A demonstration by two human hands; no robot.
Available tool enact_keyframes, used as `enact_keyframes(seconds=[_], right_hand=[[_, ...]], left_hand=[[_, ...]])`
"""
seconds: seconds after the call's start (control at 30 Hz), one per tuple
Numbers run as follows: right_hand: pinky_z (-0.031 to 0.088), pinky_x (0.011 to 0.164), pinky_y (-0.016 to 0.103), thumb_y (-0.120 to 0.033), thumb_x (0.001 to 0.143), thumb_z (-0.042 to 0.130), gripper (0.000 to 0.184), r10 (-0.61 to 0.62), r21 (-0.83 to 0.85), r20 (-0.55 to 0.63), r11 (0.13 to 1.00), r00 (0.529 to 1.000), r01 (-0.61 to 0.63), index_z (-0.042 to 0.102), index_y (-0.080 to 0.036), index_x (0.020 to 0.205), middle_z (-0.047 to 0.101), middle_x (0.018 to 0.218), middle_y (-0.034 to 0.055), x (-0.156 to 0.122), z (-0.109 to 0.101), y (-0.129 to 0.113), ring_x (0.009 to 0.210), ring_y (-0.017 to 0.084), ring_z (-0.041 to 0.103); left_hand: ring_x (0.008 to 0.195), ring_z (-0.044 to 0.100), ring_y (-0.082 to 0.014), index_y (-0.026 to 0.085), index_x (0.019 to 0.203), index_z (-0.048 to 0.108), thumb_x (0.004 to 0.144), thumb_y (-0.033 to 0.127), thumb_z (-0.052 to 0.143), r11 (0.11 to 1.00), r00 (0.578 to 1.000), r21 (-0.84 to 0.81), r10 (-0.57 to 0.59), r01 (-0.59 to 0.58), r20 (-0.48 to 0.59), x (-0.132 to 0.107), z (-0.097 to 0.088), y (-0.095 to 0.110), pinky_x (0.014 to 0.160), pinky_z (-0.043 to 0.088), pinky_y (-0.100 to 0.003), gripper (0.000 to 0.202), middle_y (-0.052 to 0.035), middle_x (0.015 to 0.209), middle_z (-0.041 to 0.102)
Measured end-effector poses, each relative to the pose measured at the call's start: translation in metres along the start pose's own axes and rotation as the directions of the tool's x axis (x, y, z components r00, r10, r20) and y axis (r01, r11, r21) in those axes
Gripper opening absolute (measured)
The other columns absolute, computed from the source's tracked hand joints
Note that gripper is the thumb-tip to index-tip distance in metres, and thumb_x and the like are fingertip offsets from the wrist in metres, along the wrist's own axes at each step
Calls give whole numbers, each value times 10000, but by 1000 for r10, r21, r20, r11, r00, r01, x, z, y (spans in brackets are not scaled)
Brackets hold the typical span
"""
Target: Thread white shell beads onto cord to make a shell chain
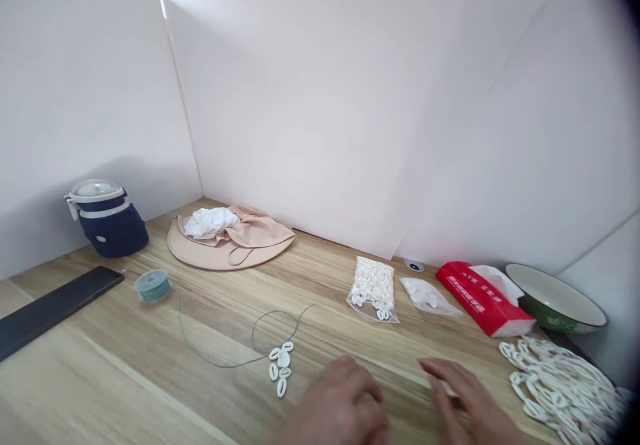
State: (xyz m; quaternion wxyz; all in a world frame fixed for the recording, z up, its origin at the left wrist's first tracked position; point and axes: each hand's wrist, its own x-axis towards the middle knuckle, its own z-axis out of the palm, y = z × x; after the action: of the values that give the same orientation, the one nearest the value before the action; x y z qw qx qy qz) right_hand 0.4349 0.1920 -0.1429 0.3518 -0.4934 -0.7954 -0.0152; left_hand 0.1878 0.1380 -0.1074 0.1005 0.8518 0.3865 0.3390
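Note:
At the bottom middle, my left hand [341, 401] is blurred above the wooden table, its fingers curled in. Whatever they may hold is hidden. My right hand [467, 398], to its right, has fingers stretched out and apart, with nothing visible between them. Just left of my left hand lie several white oval shell-like beads [282, 368] in a small cluster. A thin grey-green cord [225, 366] runs by the cluster and loops above it. The cord leads back to a teal spool [153, 285] on the left. Neither hand touches the beads or cord.
Behind my hands lie a bag of white beads [373, 285], a smaller clear bag [427, 296] and a red tissue pack [483, 298]. A green bowl [560, 301] and a strung white bead pile [565, 391] stand right. Left are a hat [260, 231], blue container [113, 225] and black slab [55, 308].

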Motion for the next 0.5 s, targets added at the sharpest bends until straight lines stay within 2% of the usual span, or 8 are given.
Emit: enact_keyframes(seconds=[0.03,0.07,0.13,0.17,0.23,0.33,0.43,0.5], right_hand=[[548,823,300,-278,880,426,277,-87,-89,101,991,991,96,661,-200,1003,692,1024,85,13,11,-17,960,193,655],[550,812,285,-192,896,360,322,-96,-212,158,969,983,128,645,-198,1045,682,1069,80,26,22,-32,978,174,651],[557,772,265,-96,885,343,356,-92,-269,203,952,975,146,658,-204,1011,680,1090,64,45,40,-50,980,166,650],[558,767,269,-70,877,354,359,-88,-296,218,943,972,152,661,-197,1011,678,1097,63,51,47,-54,994,173,644],[549,793,291,-43,864,393,346,-82,-332,231,930,970,157,661,-174,1038,671,1117,74,58,56,-54,1030,198,623],[511,869,353,-35,853,443,337,-60,-400,224,905,973,148,642,-126,1109,657,1141,113,61,59,-46,1070,245,585],[472,908,407,-24,839,470,345,-43,-459,227,877,973,146,643,-100,1127,661,1125,133,62,60,-43,1060,280,570],[464,903,420,-23,834,478,343,-36,-492,233,858,972,150,644,-80,1128,657,1125,147,64,61,-43,1037,291,572]], left_hand=[[869,604,-183,212,797,653,814,256,622,1000,1000,12,11,-11,3,4,20,0,944,439,-335,56,-30,892,679],[823,606,-192,198,782,651,787,279,651,998,998,23,-63,64,-31,7,38,-2,905,459,-325,82,-42,821,674],[811,587,-206,193,848,664,777,278,652,968,969,59,-241,244,-53,8,65,-9,795,487,-301,111,-67,834,660],[794,578,-208,200,812,670,757,283,665,970,971,63,-233,236,-46,8,72,-14,744,487,-295,99,-65,829,651],[829,570,-211,211,773,679,737,281,680,985,986,52,-165,167,-36,4,75,-25,730,476,-289,79,-63,879,643],[888,568,-203,217,758,686,745,243,677,995,994,34,-88,90,-57,-3,67,-37,759,464,-273,31,-56,916,636],[893,571,-194,228,761,689,760,226,676,995,993,8,-102,103,-61,-7,65,-42,763,463,-263,14,-50,900,641],[879,577,-196,236,772,688,758,241,685,987,986,-27,-159,157,-57,-7,69,-44,755,470,-268,15,-48,893,646]])
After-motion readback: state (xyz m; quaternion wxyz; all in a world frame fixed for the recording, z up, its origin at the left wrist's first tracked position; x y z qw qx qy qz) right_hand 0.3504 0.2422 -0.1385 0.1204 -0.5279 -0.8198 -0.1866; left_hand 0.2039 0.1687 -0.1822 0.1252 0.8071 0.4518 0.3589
